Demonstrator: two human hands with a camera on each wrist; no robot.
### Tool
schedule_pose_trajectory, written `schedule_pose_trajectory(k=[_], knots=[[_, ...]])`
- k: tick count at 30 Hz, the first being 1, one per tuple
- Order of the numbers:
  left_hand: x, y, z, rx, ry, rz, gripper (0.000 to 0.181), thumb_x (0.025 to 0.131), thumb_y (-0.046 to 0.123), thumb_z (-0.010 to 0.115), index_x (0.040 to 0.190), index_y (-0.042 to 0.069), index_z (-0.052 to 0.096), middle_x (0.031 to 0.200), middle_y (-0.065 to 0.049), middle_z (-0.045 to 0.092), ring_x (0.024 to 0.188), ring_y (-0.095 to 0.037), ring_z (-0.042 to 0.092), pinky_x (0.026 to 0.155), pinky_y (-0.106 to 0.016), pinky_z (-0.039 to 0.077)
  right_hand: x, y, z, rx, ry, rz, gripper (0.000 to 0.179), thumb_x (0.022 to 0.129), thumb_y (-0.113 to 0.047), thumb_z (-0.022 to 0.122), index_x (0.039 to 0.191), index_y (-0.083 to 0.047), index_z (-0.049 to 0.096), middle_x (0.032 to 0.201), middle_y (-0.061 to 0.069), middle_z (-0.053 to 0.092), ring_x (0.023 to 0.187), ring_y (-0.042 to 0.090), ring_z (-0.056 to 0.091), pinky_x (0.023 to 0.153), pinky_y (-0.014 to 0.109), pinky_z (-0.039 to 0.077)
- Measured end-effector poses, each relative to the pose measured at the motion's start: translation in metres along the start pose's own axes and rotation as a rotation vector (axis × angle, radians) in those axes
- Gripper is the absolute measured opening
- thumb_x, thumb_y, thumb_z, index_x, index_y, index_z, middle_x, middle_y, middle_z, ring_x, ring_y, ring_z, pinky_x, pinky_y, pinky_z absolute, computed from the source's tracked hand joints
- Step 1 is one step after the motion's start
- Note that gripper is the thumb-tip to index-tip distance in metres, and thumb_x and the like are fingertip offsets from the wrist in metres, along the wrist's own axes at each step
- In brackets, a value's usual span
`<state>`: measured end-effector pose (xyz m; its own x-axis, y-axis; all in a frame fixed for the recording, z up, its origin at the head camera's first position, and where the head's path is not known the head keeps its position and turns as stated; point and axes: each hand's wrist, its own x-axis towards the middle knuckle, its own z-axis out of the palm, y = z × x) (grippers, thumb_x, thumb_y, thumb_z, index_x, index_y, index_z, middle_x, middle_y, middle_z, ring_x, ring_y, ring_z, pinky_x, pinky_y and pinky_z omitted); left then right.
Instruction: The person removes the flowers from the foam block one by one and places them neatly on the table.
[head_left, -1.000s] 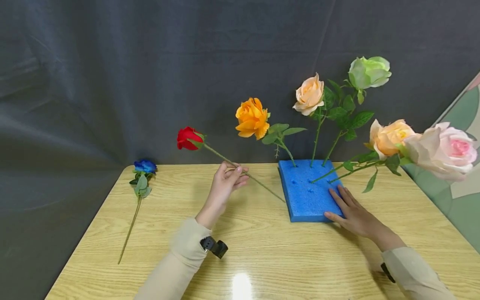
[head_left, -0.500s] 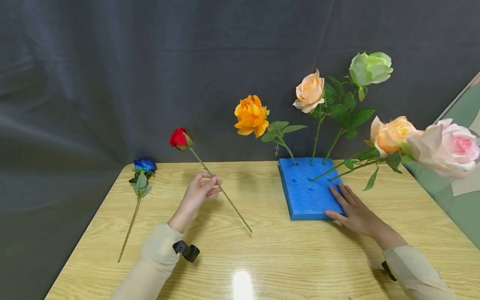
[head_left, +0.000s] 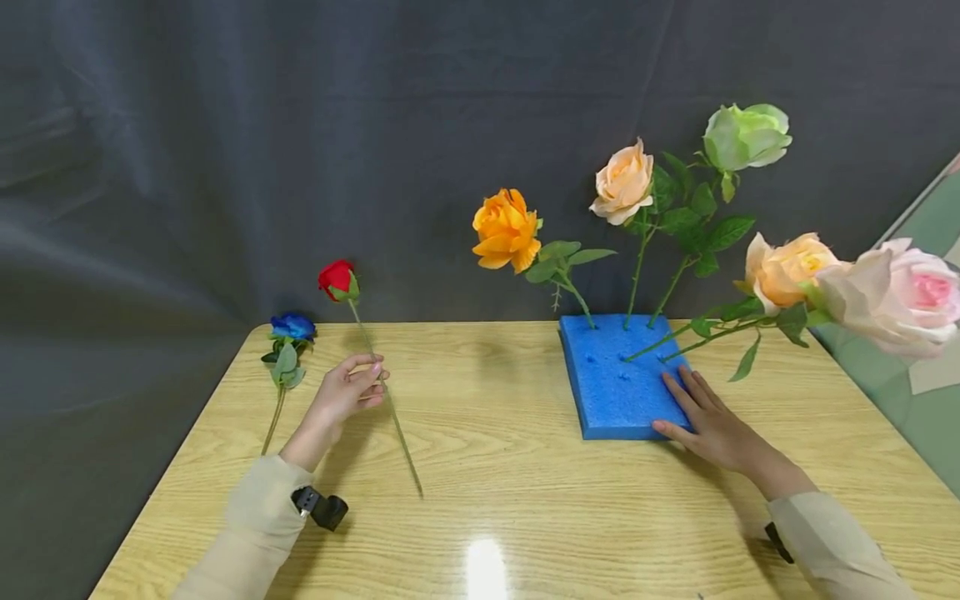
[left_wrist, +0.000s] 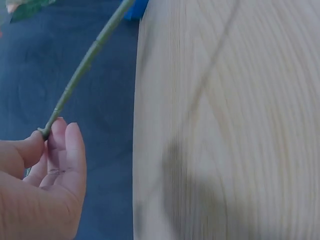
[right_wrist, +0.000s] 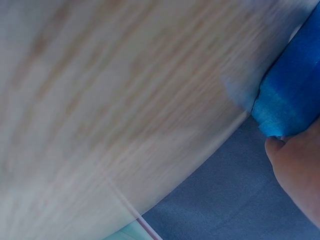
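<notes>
The left grip (head_left: 348, 392) pinches the red rose (head_left: 339, 281) mid-stem — best held lightly, clear of the blue rose (head_left: 293, 327) to that grip's left — while the right grip (head_left: 708, 429) rests spread on foam (head_left: 611, 408).

The right hand (right_wrist: 301, 167) is touching a blue block (right_wrist: 292, 90) (partly in view) that is resting on the wood-grained table (right_wrist: 130, 105)

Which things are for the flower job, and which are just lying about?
For the job, I think: red rose, in the left hand; foam, under the right hand; five roses stuck in it.

Just there: blue rose, lying, maybe for later; curtain behind.
</notes>
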<state>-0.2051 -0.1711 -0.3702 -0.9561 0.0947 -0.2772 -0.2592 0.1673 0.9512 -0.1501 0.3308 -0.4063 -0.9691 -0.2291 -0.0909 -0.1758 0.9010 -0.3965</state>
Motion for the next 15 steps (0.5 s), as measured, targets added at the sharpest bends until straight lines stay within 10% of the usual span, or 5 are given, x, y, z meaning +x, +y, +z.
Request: schedule_pose_trajectory(k=[15], knots=[[-0.005,-0.017,-0.057,0.124,-0.036,-0.096,0.057,0.102,0.011,0.044,0.152,0.003,0.018,0.151,-0.028,0.029,0.138,-0.041,0.034,0.087,-0.019,0.054,0.000,0.003,0.001,0.020,-0.002,-0.016,0.084,0.096,-0.046,0.051,0.153,-0.003,0.006,0.157,0.029,-0.006,0.143,0.051,-0.004,0.101,0.078,0.017]])
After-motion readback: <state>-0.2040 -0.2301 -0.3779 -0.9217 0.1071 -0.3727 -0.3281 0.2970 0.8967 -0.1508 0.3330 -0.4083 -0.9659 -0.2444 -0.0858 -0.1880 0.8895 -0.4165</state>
